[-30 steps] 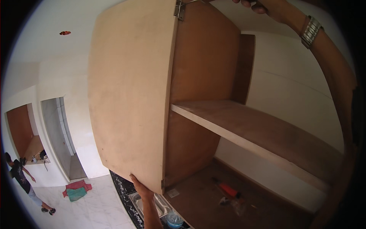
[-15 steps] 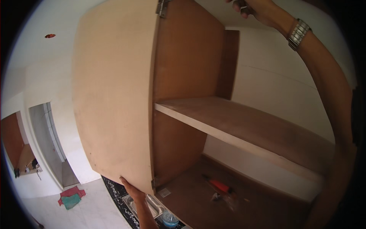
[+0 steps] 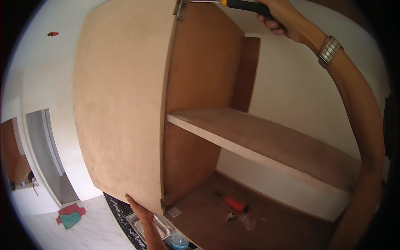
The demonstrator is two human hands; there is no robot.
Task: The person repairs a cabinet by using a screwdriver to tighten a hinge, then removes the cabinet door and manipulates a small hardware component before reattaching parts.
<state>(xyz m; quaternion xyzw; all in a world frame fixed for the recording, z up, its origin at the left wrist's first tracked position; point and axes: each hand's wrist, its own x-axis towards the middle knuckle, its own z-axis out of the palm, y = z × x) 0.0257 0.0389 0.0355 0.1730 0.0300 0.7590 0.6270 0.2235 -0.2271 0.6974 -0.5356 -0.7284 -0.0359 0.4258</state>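
My right hand [image 3: 271,21] grips a screwdriver [image 3: 246,7] with a black and yellow handle; its shaft points left to the metal upper hinge [image 3: 180,9] of a pale wooden cabinet door [image 3: 118,104]. My left hand [image 3: 139,210] holds that door at its bottom edge, near the lower hinge [image 3: 163,200]. Behind the door the cabinet's brown side panel [image 3: 200,54] and a horizontal shelf [image 3: 258,141] show. On the cabinet's floor below lie a red-handled tool [image 3: 233,202] and a small clear plastic bag [image 3: 246,223] with something I cannot make out.
Under the door are a black patterned counter [image 3: 114,208], a steel sink [image 3: 162,225] and a clear bottle or container [image 3: 180,241]. Pink [image 3: 73,208] and teal [image 3: 70,221] cloths lie on the pale floor. A doorway [image 3: 46,154] and an opening with small items [image 3: 14,154] are at the left.
The screwdriver has come into clearer view in my right hand at the upper hinge. The view has shifted, moving the scene leftward, and the person at the far left has left the picture.
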